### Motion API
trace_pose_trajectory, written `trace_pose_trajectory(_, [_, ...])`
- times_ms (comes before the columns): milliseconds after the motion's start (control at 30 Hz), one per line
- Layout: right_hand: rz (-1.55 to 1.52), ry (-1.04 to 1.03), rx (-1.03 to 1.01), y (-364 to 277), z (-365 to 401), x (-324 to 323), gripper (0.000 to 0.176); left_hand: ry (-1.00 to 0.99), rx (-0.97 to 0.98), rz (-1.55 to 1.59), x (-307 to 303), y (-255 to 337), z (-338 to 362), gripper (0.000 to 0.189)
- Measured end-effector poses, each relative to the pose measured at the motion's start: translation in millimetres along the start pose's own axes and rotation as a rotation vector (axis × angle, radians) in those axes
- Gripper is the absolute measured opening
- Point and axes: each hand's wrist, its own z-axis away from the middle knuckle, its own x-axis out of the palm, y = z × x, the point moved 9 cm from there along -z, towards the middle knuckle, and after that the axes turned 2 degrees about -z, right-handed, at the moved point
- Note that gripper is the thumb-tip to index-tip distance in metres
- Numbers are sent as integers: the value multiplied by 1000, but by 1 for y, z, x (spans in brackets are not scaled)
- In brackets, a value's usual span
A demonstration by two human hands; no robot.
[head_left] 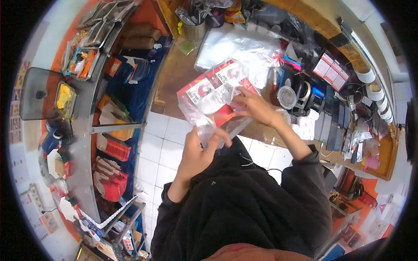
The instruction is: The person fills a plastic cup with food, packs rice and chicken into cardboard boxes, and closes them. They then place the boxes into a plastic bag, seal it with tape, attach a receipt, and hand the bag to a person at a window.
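Note:
A red and white printed box (213, 85) sits at the near edge of the wooden table, inside a clear plastic bag (193, 114). My left hand (200, 150) is closed around a gathered part of the bag, just below the box. Over the box's right side reaches my right hand (257, 106), its fingers curled on the bag's plastic near the opening. The fingertips of that hand are partly blurred. Behind the box lies a stack of clear plastic bags (244, 45).
A metal cup of utensils (193, 31) stands at the back left. To the right are a round clear container (286, 96), a tape dispenser (303, 93) and a red-white printed card (331, 71). A metal shelf (93, 130) with red packets (111, 180) stands left.

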Motion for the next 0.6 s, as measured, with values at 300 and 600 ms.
trace_pose_trajectory(300, [-790,547,94,-63,-31,-163,33,125,278,-144,-72,137,-57,54])
trace_pose_trajectory(600, [-700,665,-53,-105,-57,-217,35,-60,287,-100,-122,179,-93,54])
